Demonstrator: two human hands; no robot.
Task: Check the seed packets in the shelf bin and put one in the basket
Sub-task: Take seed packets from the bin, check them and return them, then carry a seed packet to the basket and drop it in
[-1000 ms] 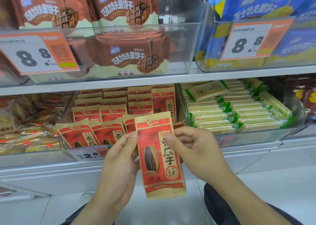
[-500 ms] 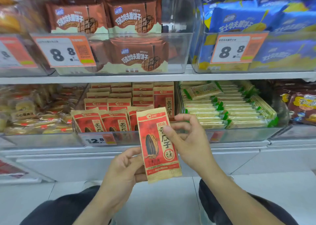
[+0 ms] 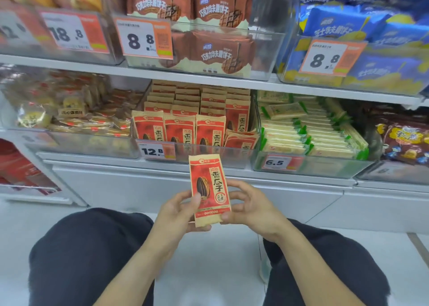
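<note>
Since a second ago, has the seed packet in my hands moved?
Yes. The seed packet has come down and away from the shelf bin: earlier it overlapped the bin's packets, now it sits wholly below the bin's front edge.

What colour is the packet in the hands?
Red with tan edges and a dark striped seed picture: the seed packet, seen in the head view.

- Lower left edge of the seed packet (image 3: 210, 189) tucked behind the left hand (image 3: 180, 212) thumb, bottom right corner under the right hand (image 3: 249, 207) fingers.
- Back rows in the shelf bin (image 3: 197, 153) mostly covered by the front packets.
- Price tags (image 3: 69, 32) top left too smeared to read properly.
- Snack bags (image 3: 404, 140) far right cut off by the edge.
- Basket nowhere in view.
</note>
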